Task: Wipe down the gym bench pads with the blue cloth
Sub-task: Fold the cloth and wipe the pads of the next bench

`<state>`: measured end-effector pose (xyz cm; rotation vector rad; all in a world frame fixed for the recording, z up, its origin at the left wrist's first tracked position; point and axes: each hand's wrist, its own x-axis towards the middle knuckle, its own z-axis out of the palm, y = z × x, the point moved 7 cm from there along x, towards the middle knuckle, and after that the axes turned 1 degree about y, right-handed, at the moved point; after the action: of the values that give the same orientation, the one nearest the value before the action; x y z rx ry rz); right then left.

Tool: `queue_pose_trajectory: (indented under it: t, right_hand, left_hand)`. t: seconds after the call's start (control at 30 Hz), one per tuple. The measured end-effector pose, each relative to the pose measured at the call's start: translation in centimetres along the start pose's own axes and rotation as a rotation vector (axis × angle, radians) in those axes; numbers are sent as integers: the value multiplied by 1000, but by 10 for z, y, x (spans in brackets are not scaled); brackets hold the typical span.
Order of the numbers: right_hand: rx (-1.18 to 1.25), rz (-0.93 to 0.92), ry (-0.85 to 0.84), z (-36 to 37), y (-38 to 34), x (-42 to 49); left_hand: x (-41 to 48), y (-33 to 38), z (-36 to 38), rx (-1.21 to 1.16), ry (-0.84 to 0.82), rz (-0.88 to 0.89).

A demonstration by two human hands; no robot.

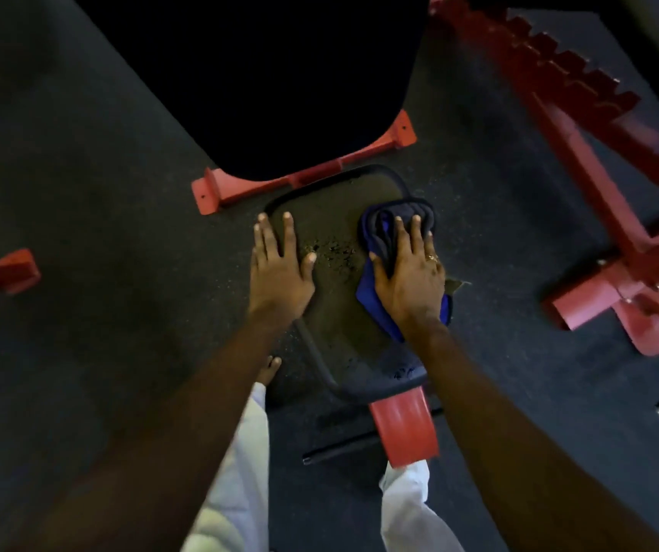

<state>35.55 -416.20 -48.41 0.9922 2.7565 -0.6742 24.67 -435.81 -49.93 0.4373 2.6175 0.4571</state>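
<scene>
The small dark seat pad (336, 296) of a red-framed gym bench lies below me, with wet spots near its middle. A bunched blue cloth (389, 227) sits on the pad's right side. My right hand (409, 272) presses flat on the cloth with fingers spread and straight. On the pad's left edge rests my left hand (280, 264), flat, fingers spread, holding nothing. The large black back pad (272, 81) rises beyond the seat.
A red base bar (308, 175) runs under the back pad. A red notched rack frame (582, 153) stands at the right, a red foot (5, 272) at the left. A red bench post (403, 430) and my white trousers (236, 472) are below. Dark rubber flooring surrounds everything.
</scene>
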Motion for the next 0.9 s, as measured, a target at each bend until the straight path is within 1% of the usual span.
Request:
queue_pose_trajectory:
  t: [0.03,0.1,0.13,0.17,0.27,0.33,0.43,0.53,0.63,0.67,0.73,0.8,0.9]
  right_hand:
    - [6,-20,7,-1,1,-1]
    - [7,-70,21,-2,4,-8]
    - [6,-100,22,-1,5,-14]
    - [5,-126,20,-1,7,-21]
    - [-8,-156,-7,2,15,-46]
    - [-37,-180,-28,2,14,-46]
    - [-89,-203,-59,-1,2,-14]
    - [-114,-154,-71,-1,-21,28]
    - [-136,-134,-21,2,-34,42]
    - [-141,-161,-3,1,-34,37]
    - [-173,-293,6,-2,-33,19]
    - [-212,-461,-38,0,-30,4]
    - [-249,-618,-84,3,-28,5]
  left_hand:
    - [-21,3,7,-142,62,-119]
    - [-65,11,30,-382,134,-356]
    - [-82,17,41,-446,164,-433]
    - [-93,21,48,-477,200,-466]
    - [-100,19,57,-453,301,-436]
    - [-98,15,58,-424,362,-425]
    - [-100,15,62,-438,375,-426]
    - [-96,9,70,-467,363,-423]
    - [-96,11,69,-469,370,-427]
    - [-97,11,70,-474,370,-430]
    - [-98,12,67,-471,368,-419]
    - [-98,12,66,-470,371,-434]
    - [-99,14,63,-466,379,-450]
